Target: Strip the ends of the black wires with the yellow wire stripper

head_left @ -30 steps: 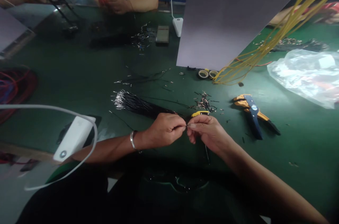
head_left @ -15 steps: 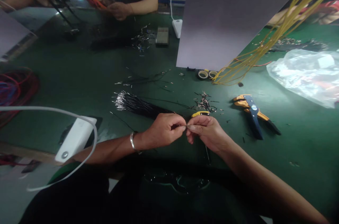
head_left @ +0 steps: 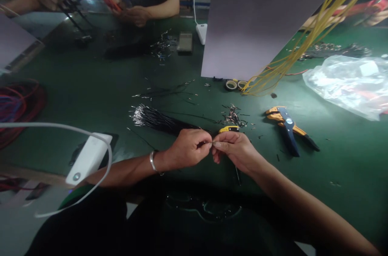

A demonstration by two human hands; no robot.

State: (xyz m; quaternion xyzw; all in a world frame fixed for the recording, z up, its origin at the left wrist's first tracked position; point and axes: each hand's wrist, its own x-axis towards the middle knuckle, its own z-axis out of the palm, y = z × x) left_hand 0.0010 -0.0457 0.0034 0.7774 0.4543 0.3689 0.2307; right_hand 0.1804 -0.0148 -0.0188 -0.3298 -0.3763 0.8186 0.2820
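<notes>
Lower middle of the frame: the left hand [head_left: 188,149] and the right hand [head_left: 233,151], fingers curled, both pinched between thumb and forefinger, fingertips almost meeting around one thin wire [head_left: 212,142] with a bright tip. Work in hand: close fingerwork on that single wire end, with no tool in either hand.

Just left of the hands, on the green counter [head_left: 342,155]: one bundle of black wires [head_left: 157,120], silver ends fanned toward the left, too many to count. Just past the right hand: one yellow-topped tool [head_left: 228,129], mostly hidden, and one small heap of wire scraps [head_left: 233,118]. Right of those, one pair of wire strippers [head_left: 287,126] in blue and orange. Higher up, two rolls of tape [head_left: 235,84] near the foot of one grey panel [head_left: 266,17], a hanging sheaf of yellow wires [head_left: 291,54], and one clear plastic bag [head_left: 348,86] at the right. On the left, one white box [head_left: 87,159] with a white cable and one coil of red wire [head_left: 18,110]. Upper middle, across the counter, one co-worker's hand [head_left: 138,15].
</notes>
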